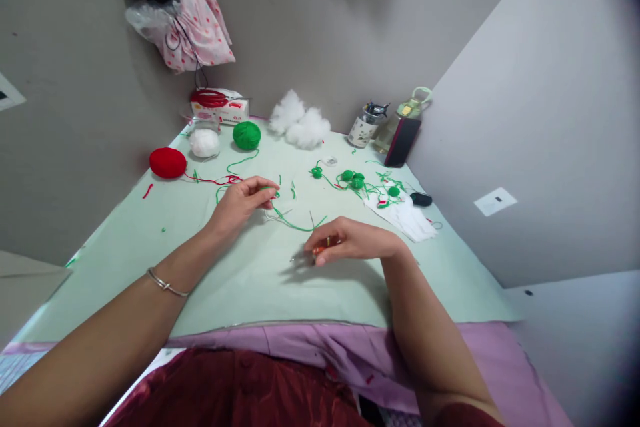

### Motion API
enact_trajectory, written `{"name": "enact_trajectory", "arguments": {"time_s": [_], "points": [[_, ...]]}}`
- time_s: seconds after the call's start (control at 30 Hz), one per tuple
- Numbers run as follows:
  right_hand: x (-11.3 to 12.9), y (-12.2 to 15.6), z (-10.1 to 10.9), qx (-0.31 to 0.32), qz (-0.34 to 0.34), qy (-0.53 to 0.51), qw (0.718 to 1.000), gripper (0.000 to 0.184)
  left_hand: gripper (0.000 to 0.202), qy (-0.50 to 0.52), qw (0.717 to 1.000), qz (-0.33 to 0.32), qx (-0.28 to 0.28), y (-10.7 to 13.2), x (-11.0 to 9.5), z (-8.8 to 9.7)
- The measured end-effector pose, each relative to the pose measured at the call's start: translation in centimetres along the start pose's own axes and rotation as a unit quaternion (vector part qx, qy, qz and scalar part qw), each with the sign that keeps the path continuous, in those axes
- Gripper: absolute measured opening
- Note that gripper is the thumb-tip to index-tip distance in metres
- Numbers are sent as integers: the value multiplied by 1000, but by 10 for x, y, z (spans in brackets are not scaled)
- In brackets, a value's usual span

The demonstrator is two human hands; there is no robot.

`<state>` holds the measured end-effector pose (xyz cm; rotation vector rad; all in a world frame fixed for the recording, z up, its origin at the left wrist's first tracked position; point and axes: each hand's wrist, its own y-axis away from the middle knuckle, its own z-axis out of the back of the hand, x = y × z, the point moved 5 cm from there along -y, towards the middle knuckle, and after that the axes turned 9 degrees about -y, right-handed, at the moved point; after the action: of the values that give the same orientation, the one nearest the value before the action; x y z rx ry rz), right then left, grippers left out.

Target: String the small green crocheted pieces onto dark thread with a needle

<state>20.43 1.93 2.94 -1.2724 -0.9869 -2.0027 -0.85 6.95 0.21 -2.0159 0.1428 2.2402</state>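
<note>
My left hand [245, 203] is over the middle of the table, thumb and fingers pinched on a small piece of green yarn work [274, 194]. From it a green yarn tail [295, 225] curves right across the tabletop, beside some thin white strands. My right hand [347, 242], to the right and nearer, curls around a small orange-handled tool [323, 248]. A thin metal tip points left from that tool; the fingers hide much of it, so its exact kind is unclear. A thin needle-like piece [312, 219] shows just above the right fingers.
Behind the left hand lie red [168, 163], white [205, 143] and green [247, 136] yarn balls. White stuffing [300, 123] sits at the back. At right are small green crocheted pieces [356, 179], a tissue [407, 217], a pen cup [363, 129], a bottle and a phone [403, 142].
</note>
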Motion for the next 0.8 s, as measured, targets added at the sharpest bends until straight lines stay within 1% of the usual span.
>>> {"name": "enact_trajectory", "arguments": {"time_s": [0.03,0.07,0.1,0.13,0.2,0.23,0.27,0.3,0.37,0.43,0.5,0.6,0.67,0.7,0.73,0.8], "points": [[-2,0,-1,6,-8,13,1000,34,28,-30,999,-19,-36,-2,-3,9],[-4,-2,0,-13,-12,31,999,30,25,-69,994,-43,-74,-4,-7,18],[-6,-3,4,-53,-14,54,997,27,22,-119,984,-69,-111,-6,-11,26],[-8,-5,10,-109,-15,82,991,25,19,-175,970,-96,-142,-6,-14,31],[-11,-7,22,-230,-28,150,961,23,15,-277,933,-143,-178,-5,-19,34],[-13,-8,27,-279,-42,187,941,23,15,-313,919,-160,-181,-4,-20,31],[-15,-10,30,-311,-60,225,921,24,16,-335,910,-172,-175,-3,-19,27],[-17,-12,31,-328,-82,264,903,25,16,-349,905,-181,-161,-2,-18,21],[-21,-19,28,-326,-125,326,879,25,15,-365,903,-190,-125,2,-15,8],[-23,-27,23,-312,-146,354,869,19,14,-371,904,-197,-83,6,-11,-4],[-25,-32,18,-311,-145,362,867,17,14,-368,907,-203,-42,10,-9,-13],[-25,-35,15,-319,-131,356,869,18,14,-335,922,-195,5,13,-7,-22],[-23,-36,17,-323,-112,343,875,14,15,-282,946,-160,25,14,-5,-24],[-21,-36,18,-330,-88,312,887,12,18,-243,960,-132,35,15,-3,-26],[-18,-36,19,-339,-52,255,904,11,26,-199,974,-101,44,15,-2,-27],[-12,-37,21,-348,36,80,933,12,48,-109,991,-50,67,17,1,-33]]}}
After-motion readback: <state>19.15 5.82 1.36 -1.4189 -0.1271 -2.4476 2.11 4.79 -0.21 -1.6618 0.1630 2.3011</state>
